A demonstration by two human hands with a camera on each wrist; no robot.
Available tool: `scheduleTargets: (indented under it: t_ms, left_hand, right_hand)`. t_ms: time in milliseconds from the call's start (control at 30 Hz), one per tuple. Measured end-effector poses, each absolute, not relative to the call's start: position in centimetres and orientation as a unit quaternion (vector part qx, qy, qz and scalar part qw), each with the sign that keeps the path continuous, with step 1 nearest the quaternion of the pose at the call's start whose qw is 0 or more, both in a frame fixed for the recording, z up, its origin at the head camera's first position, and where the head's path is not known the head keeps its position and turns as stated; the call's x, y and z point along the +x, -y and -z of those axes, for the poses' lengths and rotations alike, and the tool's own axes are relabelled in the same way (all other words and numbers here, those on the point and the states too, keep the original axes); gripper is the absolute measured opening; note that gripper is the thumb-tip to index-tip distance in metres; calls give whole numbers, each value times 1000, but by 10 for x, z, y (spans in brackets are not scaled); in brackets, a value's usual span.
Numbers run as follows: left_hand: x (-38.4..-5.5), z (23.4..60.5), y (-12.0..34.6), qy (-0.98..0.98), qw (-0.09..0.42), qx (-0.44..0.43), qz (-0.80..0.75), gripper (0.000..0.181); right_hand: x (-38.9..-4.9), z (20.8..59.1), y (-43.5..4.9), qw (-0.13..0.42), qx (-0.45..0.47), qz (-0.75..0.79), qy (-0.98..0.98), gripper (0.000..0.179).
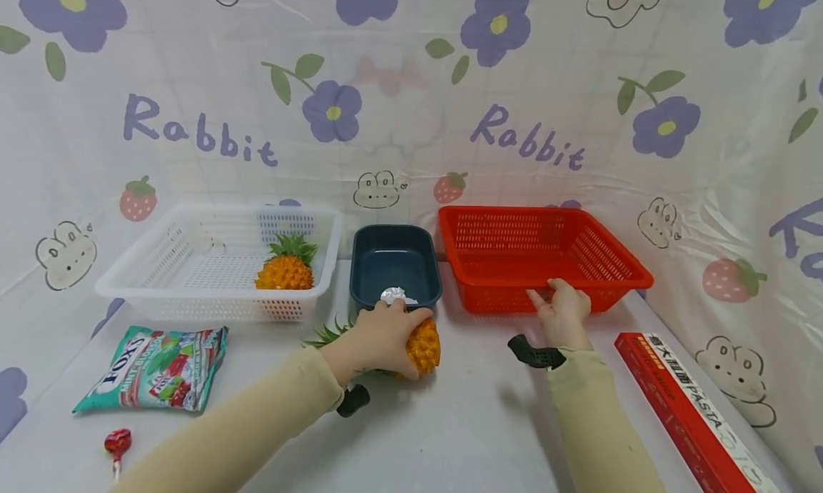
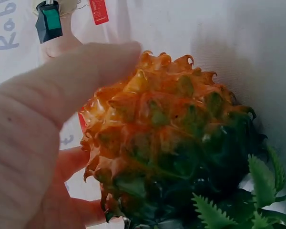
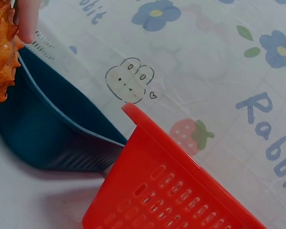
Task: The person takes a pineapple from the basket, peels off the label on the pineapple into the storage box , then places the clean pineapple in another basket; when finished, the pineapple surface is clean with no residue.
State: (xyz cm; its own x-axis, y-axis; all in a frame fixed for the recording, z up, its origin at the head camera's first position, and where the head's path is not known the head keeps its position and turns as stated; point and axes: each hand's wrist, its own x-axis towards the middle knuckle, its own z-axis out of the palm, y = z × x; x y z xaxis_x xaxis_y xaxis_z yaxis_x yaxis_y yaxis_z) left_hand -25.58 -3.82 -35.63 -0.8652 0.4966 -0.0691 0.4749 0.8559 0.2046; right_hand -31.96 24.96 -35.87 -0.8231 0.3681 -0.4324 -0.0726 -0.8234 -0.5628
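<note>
My left hand (image 1: 382, 336) grips an orange toy pineapple (image 1: 424, 346) with green leaves, just in front of the dark blue bin (image 1: 363, 264). The leafy crown points left in the head view. Up close in the left wrist view, the thumb lies along one side of the pineapple (image 2: 167, 124) and fingers show at its other side. At the front rim of the red basket (image 1: 495, 298) is my right hand (image 1: 566, 311), thumb spread from the forefinger; I cannot tell whether it holds the rim. The right wrist view shows the basket (image 3: 167, 191) but not that hand.
Left of the bin stands a white basket (image 1: 186, 304) with another toy pineapple (image 1: 285, 273) inside. A crumpled silvery piece (image 1: 395, 295) shows in the blue bin. A green candy bag (image 1: 154, 370) and a lollipop (image 1: 118, 443) lie at left, a pasta box (image 1: 691, 414) at right.
</note>
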Motion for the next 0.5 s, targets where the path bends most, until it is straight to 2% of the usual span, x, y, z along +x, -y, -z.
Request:
scheduleTargets:
  t_ms: [400,500]
  left_hand:
    - [-258,357,44,-953,64,294,-39,84]
    - [-256,358,49,-948,59,311,-35,85]
  right_hand:
    - [-321,359,-250,124,-275,-914,272,76]
    - [-320,359,-250,122,-276,-914,272,79]
